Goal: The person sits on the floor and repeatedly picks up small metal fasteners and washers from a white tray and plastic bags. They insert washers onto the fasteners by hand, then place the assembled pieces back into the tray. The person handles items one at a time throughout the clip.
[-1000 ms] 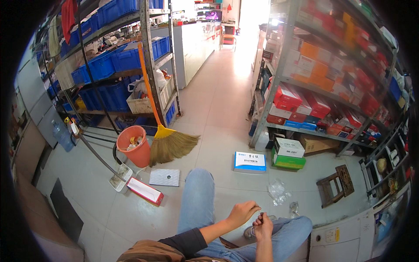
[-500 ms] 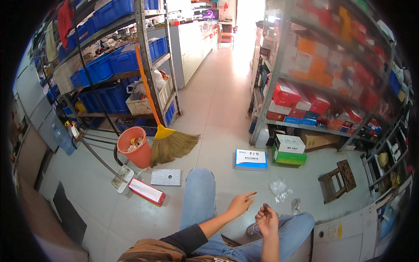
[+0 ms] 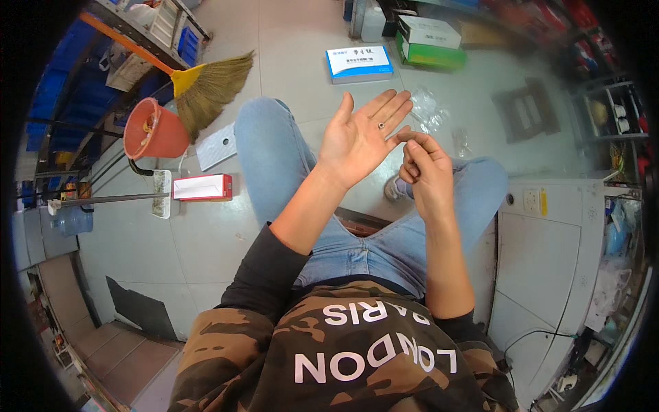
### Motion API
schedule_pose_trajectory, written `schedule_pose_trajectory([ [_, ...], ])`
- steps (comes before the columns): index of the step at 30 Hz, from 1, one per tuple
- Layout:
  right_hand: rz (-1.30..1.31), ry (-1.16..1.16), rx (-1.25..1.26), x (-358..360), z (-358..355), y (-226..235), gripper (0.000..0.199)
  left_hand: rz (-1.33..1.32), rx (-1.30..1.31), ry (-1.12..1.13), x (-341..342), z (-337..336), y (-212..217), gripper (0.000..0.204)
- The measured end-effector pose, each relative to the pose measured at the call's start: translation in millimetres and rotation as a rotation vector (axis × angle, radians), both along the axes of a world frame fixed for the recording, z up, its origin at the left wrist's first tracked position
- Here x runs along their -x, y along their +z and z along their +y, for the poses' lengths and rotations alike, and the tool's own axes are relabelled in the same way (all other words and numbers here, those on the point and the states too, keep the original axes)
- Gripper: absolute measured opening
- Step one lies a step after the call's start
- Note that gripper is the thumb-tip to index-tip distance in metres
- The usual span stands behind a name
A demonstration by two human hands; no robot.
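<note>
My left hand (image 3: 357,147) is turned palm up, fingers stretched out flat. On its fingers lies a tiny round metal piece (image 3: 382,126) with a dark centre, like a small nut or ring; its exact kind is too small to tell. Close beside it, my right hand (image 3: 427,165) is closed in a pinch, its fingertips at the little finger of the left hand. Whatever the pinch may hold is hidden. Both hands are above my bent knees in blue jeans (image 3: 278,147).
A blue-and-white box (image 3: 359,65) and a green box (image 3: 431,56) lie ahead. Clear plastic bags (image 3: 429,110) and a wooden stool (image 3: 525,110) are to the right. Leftward are a broom (image 3: 213,89), an orange bucket (image 3: 161,134) and a red-and-white box (image 3: 202,187). A grey cabinet (image 3: 542,254) stands at right.
The view has tilted down toward my lap. My left hand has turned from pointing sideways to lying palm up, and the right hand has come up against it in a pinch.
</note>
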State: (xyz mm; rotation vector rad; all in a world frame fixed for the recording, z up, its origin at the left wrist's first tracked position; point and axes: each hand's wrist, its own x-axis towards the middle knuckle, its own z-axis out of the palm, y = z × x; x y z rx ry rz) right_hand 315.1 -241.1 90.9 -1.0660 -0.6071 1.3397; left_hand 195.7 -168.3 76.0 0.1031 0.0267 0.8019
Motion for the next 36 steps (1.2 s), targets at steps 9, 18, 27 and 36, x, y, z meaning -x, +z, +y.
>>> schedule_pose_trajectory([
  [9,-0.699,-0.183,-0.045,15.1,5.0,-23.9,0.013,0.145,-0.076,0.031,-6.5,-20.9,-10.6,0.07],
  [18,-0.061,-0.117,0.055,3.1,1.4,-19.2,0.016,0.382,-0.103,0.066,-9.8,-29.5,-16.3,0.053],
  [27,0.31,-0.018,0.055,-3.8,-4.4,-22.7,0.014,0.948,-0.432,0.366,-16.5,-43.0,-23.8,0.019],
  [36,0.338,-0.035,0.102,-0.3,-10.8,-21.1,0.016,0.9,-0.572,0.433,-12.9,-42.7,-21.3,0.014],
])
